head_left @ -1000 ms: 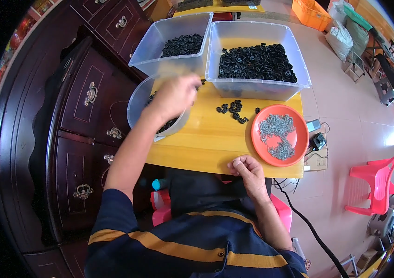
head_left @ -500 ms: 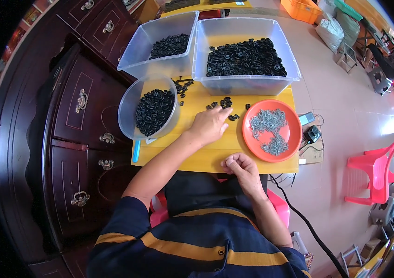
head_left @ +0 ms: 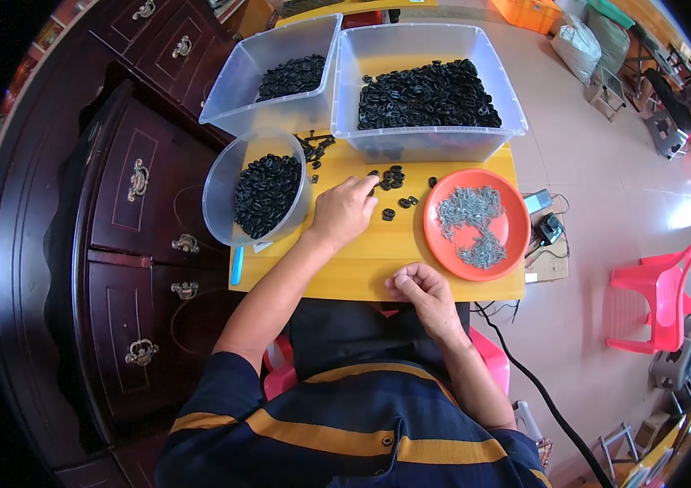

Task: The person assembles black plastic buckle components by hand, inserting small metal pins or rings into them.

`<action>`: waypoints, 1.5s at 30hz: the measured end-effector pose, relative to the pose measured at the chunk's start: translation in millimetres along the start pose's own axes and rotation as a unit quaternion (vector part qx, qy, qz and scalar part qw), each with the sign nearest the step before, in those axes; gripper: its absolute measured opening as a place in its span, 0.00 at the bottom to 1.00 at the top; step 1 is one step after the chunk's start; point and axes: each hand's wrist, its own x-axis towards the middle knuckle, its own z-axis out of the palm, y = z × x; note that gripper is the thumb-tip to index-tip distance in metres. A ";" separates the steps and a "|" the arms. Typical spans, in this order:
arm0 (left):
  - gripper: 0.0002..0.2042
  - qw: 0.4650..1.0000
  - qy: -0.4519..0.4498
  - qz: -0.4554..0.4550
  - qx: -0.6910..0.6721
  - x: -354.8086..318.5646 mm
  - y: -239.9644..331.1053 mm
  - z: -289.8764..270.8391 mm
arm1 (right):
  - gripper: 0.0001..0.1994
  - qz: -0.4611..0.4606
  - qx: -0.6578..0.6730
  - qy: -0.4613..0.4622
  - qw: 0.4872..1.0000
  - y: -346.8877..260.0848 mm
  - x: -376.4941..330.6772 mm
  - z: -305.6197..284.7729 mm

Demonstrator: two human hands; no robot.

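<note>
My left hand [head_left: 342,215] reaches over the yellow table with its forefinger stretched out. Its fingertip touches, or nearly touches, the edge of a loose cluster of small black oval pieces [head_left: 393,176]. Each piece seems to have two openings. One such piece [head_left: 388,215] lies closer to me, apart from the cluster. Near the table's front edge, my right hand [head_left: 423,294] is closed, thumb against curled fingers; whatever it may hold is hidden. To its upper right sits an orange-red plate [head_left: 440,253] bearing two heaps of small silvery metal parts [head_left: 471,208].
A round clear tub [head_left: 219,220] of black pieces stands left, and two clear bins [head_left: 435,146] holding more stand behind. A blue pen-like object [head_left: 237,266] lies at the left edge. Dark drawers [head_left: 142,244] flank the table; a pink chair [head_left: 654,293] is at right.
My left hand has drawn back slightly leftward, uncovering more of the black cluster. One black piece now lies nearer me on the table. My right hand stays about where it was, closed.
</note>
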 end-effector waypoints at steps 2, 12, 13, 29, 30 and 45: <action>0.10 0.999 -0.008 0.022 -0.029 -2.7 5.3 -3.2 | 0.07 -0.003 -0.003 -0.002 1.000 1.0 0.3 -0.2; 0.08 0.993 -0.085 0.030 -0.072 -11.5 11.3 9.9 | 0.08 0.003 -0.013 0.006 1.000 -3.7 -1.8 4.9; 0.08 0.993 -0.084 0.030 -0.072 -12.2 11.8 10.3 | 0.08 0.001 -0.009 0.005 1.000 -2.1 -0.9 4.1; 0.03 0.806 -0.150 -0.144 -0.554 -69.1 48.8 0.1 | 0.03 -0.109 -0.031 0.129 0.985 -0.3 7.3 14.4; 0.03 0.809 -0.149 -0.135 -0.553 -69.9 48.6 1.6 | 0.03 -0.116 -0.028 0.133 0.984 0.9 6.2 14.1; 0.07 0.965 -0.128 -0.036 -0.226 -49.7 16.1 9.9 | 0.03 -0.117 -0.001 0.144 0.983 -1.2 -7.2 5.5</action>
